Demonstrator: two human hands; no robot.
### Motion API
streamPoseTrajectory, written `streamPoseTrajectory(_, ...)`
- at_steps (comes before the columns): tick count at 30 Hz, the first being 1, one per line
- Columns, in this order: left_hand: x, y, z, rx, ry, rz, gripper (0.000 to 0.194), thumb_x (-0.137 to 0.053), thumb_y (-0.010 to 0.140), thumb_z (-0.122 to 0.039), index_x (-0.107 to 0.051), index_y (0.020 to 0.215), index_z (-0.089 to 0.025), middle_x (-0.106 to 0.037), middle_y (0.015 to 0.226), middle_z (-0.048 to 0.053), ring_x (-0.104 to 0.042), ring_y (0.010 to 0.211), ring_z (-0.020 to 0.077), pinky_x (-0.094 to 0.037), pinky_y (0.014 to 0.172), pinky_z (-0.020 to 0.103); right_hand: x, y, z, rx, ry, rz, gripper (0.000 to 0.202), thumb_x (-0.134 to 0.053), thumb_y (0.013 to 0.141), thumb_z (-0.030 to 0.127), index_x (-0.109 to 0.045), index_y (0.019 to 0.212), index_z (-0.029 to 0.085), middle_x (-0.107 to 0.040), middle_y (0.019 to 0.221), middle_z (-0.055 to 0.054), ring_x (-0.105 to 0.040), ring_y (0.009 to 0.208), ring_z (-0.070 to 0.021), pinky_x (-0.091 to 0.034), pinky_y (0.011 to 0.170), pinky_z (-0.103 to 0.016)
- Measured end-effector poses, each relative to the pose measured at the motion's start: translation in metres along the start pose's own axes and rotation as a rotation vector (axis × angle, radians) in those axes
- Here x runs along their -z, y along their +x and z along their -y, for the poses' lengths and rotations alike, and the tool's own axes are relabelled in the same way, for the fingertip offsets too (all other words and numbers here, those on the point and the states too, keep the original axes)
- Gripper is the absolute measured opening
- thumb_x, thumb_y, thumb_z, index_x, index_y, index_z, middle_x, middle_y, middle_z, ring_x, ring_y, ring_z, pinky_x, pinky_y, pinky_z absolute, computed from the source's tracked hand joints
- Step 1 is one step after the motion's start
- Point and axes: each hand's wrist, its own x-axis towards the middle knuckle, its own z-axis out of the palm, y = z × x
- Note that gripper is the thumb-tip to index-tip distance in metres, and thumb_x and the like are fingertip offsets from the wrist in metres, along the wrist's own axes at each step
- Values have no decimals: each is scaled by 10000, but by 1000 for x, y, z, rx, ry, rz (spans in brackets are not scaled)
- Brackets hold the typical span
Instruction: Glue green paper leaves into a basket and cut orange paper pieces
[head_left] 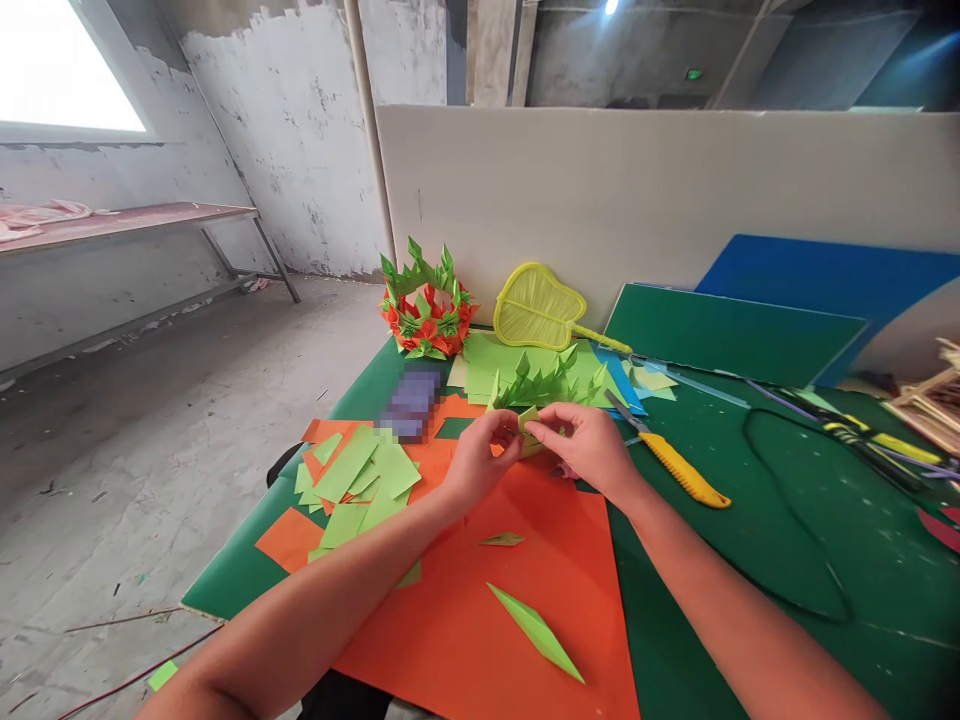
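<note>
Head cam: L hand (484, 455) and R hand (589, 450) are positioned close together over the far portion of the orange paper sheet (570, 580). Thumb and fingertips of each hand are clamped on the small green paper piece (529, 418), located btwn both hands. Its lower portion is partly hidden by the fingers; whether it contacts the surface below: cannot tell.

Surrounding items, near side: folded green paper leaf (536, 632) lies diagonally on the orange sheet, nearest the wearer; a smaller folded paper leaf (502, 539) lies btwn it and the hands. L side: loose green paper slips (349, 472) are piled, overlapping, w/ orange pcs. among them.

Far side: row of green origami spikes (544, 378) stands just beyond the hands. Behind, at L, is an orange-and-green origami model (427, 335), ring-shaped at top; to its R, a yellow hand fan (536, 305) leans against the pale partition (637, 190).

R side: yellow-handled utility knife (682, 468) lies on the green tabletop (750, 560), blade extended, pointing away from the wearer, near R hand. Dk. green board (735, 335) and blue board (795, 262) lean at the rear, overlapping.
</note>
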Motion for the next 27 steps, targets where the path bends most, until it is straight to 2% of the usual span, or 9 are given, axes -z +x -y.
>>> streamPoseTrajectory(9,-2,1,4,-20,-17,5,153,-561,781,-159,-529,925,-199,-608,816,-5,-565,681,97,-493,668,228,1,2,2,27,-18,41,320,-604,788,498,-685,856,195,-660,714,-17,-491,401,-96,-477,341,-232)
streamPoseTrajectory(14,-2,0,2,-10,-37,8,166,-557,783,-166,-510,937,-206,-607,828,-8,-567,683,95,-500,671,230,3,3,4,96,-72,33,316,-598,795,465,-692,926,193,-683,769,-30,-513,432,-101,-496,402,-247)
streamPoseTrajectory(22,-2,-1,2,0,-58,13,160,-563,799,-173,-488,934,-210,-596,837,-14,-568,707,92,-492,694,229,6,2,6,92,-98,50,298,-574,809,433,-700,948,201,-687,753,-25,-519,413,-108,-489,413,-266)
streamPoseTrajectory(27,-1,-2,1,19,-74,31,145,-567,811,-196,-480,926,-208,-595,853,-4,-577,732,101,-496,711,243,7,3,4,94,-111,85,262,-553,816,411,-695,875,199,-671,717,-14,-494,392,-98,-453,376,-249)
